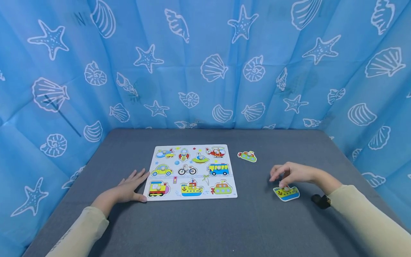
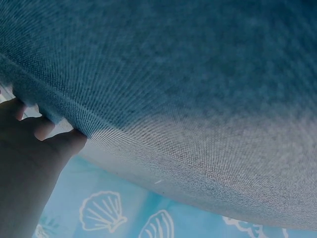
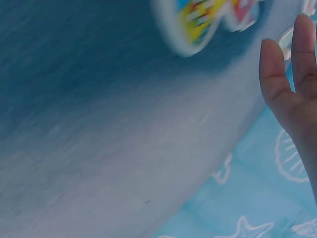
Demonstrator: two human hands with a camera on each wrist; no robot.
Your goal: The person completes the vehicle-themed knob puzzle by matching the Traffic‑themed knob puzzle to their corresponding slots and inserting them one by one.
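My right hand (image 1: 295, 174) pinches a yellow and blue boat puzzle piece (image 1: 287, 193) by its knob, between thumb and a finger. In the right wrist view that boat piece (image 3: 200, 20) appears blurred at the top edge, with the fingers (image 3: 275, 74) at the right. My left hand (image 1: 126, 188) lies with spread fingers against the left edge of a white vehicle puzzle board (image 1: 196, 196). Pictures of a train, a boat and a submarine line the board's bottom row. The left wrist view shows the fingers (image 2: 69, 141) at the left.
A green and yellow submarine piece (image 1: 247, 156) lies on the grey tabletop (image 1: 205, 228), just right of the board. A blue curtain (image 1: 192, 85) with white shells and starfish surrounds the table's back and sides. A dark object (image 1: 321, 201) sits under the right wrist.
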